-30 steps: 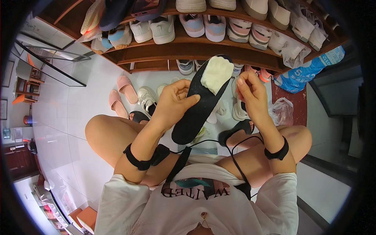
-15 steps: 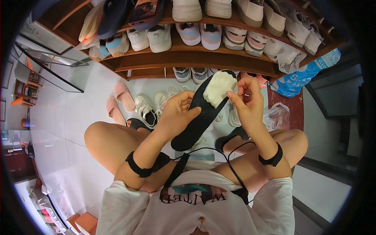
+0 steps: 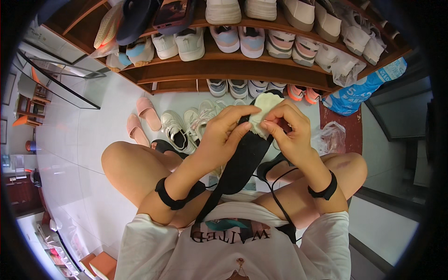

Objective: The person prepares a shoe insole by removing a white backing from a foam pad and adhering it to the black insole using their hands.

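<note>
Left hand is pinching nearly closed at the upper left side of a long, flat, black insole; right hand is curling in opposite, thumb and forefinger nipping the edge of a soft, off-white, irregular pad on the insole's far end. Fingers are covering the edges, so can't tell how much of each layer either hand is gripping. Insole is tilting over the lap, between the knees. Step in hand is apparently working the pad's edge; next move calls for steadying the insole while handling that edge evenly. Black cable is looping near the insole's lower end and could snag. Beyond, white lace-up sneakers and pink open-toed slippers are crowding the floor; brown wooden shoe rack is limiting forward reach.
</note>
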`<state>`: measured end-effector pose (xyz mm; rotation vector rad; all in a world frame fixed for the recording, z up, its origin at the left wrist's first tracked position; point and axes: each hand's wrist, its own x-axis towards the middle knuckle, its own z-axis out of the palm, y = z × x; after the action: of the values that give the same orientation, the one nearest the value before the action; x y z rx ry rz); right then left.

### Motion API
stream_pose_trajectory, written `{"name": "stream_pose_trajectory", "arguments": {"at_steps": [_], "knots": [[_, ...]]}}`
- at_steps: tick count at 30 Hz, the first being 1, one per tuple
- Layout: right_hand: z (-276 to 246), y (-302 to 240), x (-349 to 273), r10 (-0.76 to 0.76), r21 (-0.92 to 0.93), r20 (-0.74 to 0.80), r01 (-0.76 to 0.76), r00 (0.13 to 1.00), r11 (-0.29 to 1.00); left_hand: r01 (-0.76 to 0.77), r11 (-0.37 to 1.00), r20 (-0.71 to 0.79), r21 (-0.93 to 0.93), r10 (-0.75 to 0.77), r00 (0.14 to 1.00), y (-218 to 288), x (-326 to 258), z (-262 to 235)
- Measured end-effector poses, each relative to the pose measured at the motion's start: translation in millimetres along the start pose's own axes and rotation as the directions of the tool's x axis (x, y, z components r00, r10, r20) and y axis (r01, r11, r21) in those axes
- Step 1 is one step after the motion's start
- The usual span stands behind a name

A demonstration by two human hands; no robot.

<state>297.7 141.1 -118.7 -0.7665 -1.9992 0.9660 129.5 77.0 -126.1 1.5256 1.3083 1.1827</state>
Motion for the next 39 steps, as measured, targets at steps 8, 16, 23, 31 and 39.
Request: {"name": "stream_pose_trajectory", "arguments": {"at_steps": [8,16,23,31,39], "knots": [[0.5,3.5,-1.7,0.128,0.082,0.068,-0.134,0.989,0.988,-0.152,0.981,-0.021,0.119,0.156,0.988,-5.5,0.0,3.1],[2.6,0.7,-2.4,0.131,0.059,0.096,-0.137,0.987,0.989,-0.004,0.998,-0.068,0.069,0.009,0.998,0.7,-1.0,4.6],[3.1,0.5,-1.8,0.077,0.064,0.11,-0.084,0.991,0.994,0.031,0.996,-0.104,0.085,-0.022,0.994,-5.3,-0.8,4.7],[6.3,5.2,-5.0,0.125,0.166,0.106,-0.142,0.986,0.976,0.023,0.998,-0.132,0.054,-0.016,0.991,-12.5,-0.9,4.7],[9.0,-1.0,-5.5,0.172,0.119,0.095,-0.182,0.981,0.976,0.09,0.996,-0.087,0.011,-0.089,0.992,-13.6,-1.9,5.7]]}}
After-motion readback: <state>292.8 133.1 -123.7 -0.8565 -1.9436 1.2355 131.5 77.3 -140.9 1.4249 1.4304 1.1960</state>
